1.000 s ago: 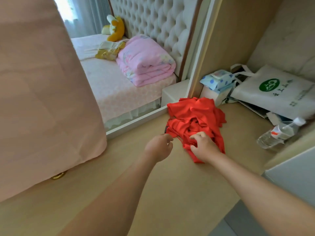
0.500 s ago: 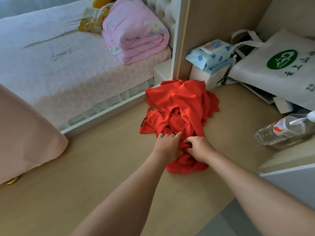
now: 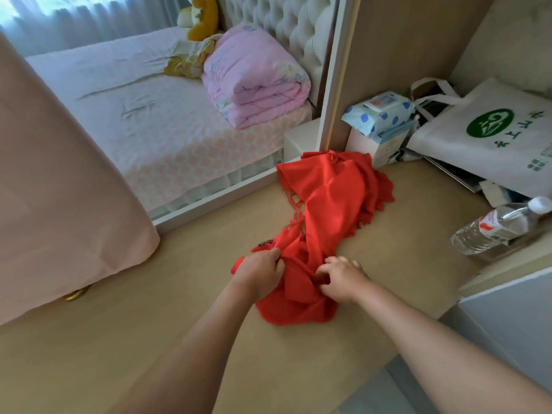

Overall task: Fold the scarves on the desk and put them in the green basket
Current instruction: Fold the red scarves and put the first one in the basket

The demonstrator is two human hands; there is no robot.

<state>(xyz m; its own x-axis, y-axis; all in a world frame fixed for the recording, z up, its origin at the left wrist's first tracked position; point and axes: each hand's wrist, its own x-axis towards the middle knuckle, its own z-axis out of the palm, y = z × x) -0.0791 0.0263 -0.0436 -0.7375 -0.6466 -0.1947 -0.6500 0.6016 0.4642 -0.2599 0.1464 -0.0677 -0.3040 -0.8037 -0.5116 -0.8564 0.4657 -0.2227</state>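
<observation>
We work at a light wooden tabletop (image 3: 149,339) beside a bed (image 3: 134,121) that carries a folded pink quilt (image 3: 254,82). The red scarf (image 3: 334,198) lies crumpled mid-tabletop. Our left hand (image 3: 260,273) and right hand (image 3: 343,279) each grip its near end, fingers curled into the fabric. Behind it sit a wipes pack (image 3: 379,113) and a white bag (image 3: 493,135). A water bottle (image 3: 501,225) lies at the right. A pink cloth (image 3: 59,189) covers the left edge.

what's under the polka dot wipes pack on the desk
The wipes pack lies on a pale carton, with a flat blue packet poking out between them. The carton's top is covered, and its contents cannot be seen.
</observation>
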